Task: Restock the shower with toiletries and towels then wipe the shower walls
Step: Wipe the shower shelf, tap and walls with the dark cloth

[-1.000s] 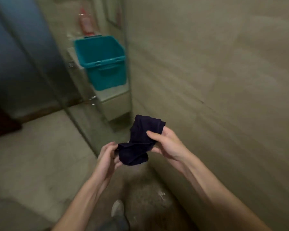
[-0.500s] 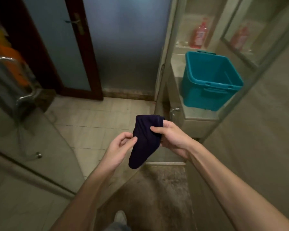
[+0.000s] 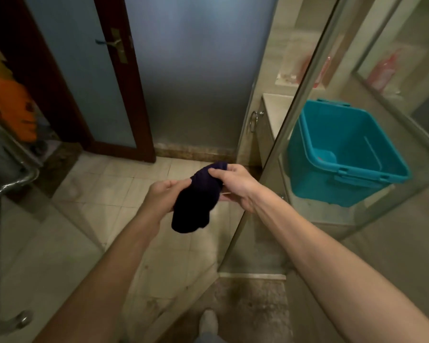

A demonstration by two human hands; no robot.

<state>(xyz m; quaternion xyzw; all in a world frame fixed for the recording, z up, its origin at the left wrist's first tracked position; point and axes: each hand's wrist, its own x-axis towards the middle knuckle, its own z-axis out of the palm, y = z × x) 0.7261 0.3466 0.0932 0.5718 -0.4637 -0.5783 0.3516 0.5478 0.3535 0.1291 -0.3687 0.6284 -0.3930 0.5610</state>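
A dark navy cloth [image 3: 196,204] hangs bunched between both hands at mid-frame, above the tiled floor. My right hand [image 3: 235,185] pinches its top edge with thumb and fingers. My left hand [image 3: 162,196] grips its left side. A teal plastic tub [image 3: 342,154] stands on a ledge behind the glass shower panel [image 3: 305,100] to the right; it looks nearly empty. A red bottle [image 3: 318,70] stands blurred in a wall niche beyond the tub.
A frosted glass door with a dark wood frame [image 3: 124,95] faces me. A chrome rail [image 3: 8,184] and orange fabric [image 3: 13,107] sit at the left. My foot [image 3: 208,320] rests on the dark shower floor [image 3: 253,308] near the threshold.
My view has turned from the shower wall toward the bathroom door. My left hand, apart from the cloth half a second ago, now grips it; my right hand kept hold.
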